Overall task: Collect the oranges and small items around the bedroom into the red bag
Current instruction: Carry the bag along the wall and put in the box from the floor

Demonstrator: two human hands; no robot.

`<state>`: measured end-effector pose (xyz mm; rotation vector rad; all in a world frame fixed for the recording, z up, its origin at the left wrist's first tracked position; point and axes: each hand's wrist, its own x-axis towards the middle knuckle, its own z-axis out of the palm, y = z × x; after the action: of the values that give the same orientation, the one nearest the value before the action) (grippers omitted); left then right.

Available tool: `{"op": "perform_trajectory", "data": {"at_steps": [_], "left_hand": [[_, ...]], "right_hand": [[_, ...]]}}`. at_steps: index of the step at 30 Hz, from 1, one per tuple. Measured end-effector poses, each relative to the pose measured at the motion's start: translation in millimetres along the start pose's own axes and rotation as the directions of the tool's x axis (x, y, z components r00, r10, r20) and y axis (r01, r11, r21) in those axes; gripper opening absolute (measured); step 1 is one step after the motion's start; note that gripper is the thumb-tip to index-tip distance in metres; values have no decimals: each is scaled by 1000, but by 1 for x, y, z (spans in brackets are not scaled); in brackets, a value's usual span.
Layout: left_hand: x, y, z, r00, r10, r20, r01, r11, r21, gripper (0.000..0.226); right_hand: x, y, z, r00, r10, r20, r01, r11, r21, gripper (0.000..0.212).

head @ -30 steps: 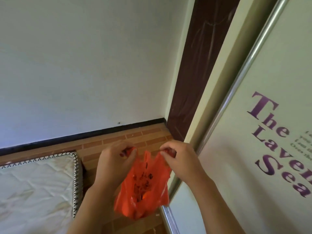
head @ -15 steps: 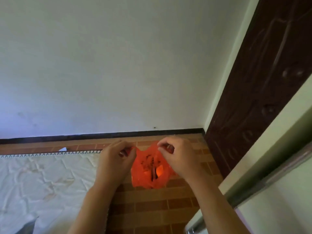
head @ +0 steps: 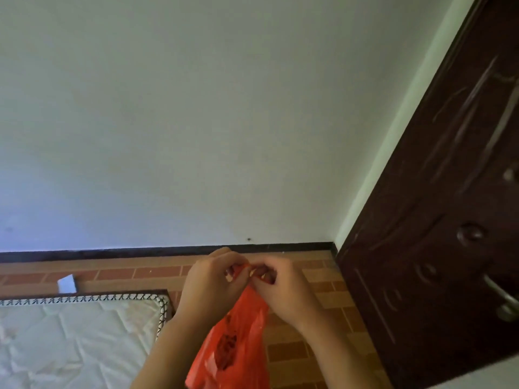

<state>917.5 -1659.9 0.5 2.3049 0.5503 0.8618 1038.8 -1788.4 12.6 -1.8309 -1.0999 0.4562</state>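
1. A pale wall (head: 196, 122) fills most of what I see, with a dark skirting strip (head: 140, 251) along its foot.
2. A dark brown door (head: 449, 220) stands at my right, its metal handle (head: 502, 297) near the edge of view.
3. The brick-patterned floor (head: 323, 346) runs below the skirting, between the door and the bed.
4. The white quilted mattress (head: 70, 341) lies at lower left, its patterned edging beside my left forearm.
5. The red bag (head: 233, 343) hangs in front of me above the floor, just right of the mattress corner; its top is gathered up between my hands. I cannot tell what it contains.
6. My left hand (head: 209, 282) has fingers curled, the grip pinching the bag's top.
7. My right hand (head: 283, 284) is touching my left, its grip likewise pinching the bag's gathered top.
8. A small white scrap (head: 66, 283) lies on the floor just behind the mattress.
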Motion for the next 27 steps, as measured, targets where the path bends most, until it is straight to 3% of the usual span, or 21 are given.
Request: {"op": "perform_trajectory", "data": {"at_steps": [7,15,27], "left_hand": [[95,-63,-6,998,1,62,3,997,-72,7],[159,-125,-6,998,-61,23,63,992,-110,22],[271,-204,-4,952,-213,-218,207,977,-49,21]], "right_hand": [[102,2,8,989,126,-82,-129,991,-33,9],[177,15,-1,979,100,-176,-148,945,-290,10],[372,62,-8,994,-44,-99,24,982,-188,10]]}}
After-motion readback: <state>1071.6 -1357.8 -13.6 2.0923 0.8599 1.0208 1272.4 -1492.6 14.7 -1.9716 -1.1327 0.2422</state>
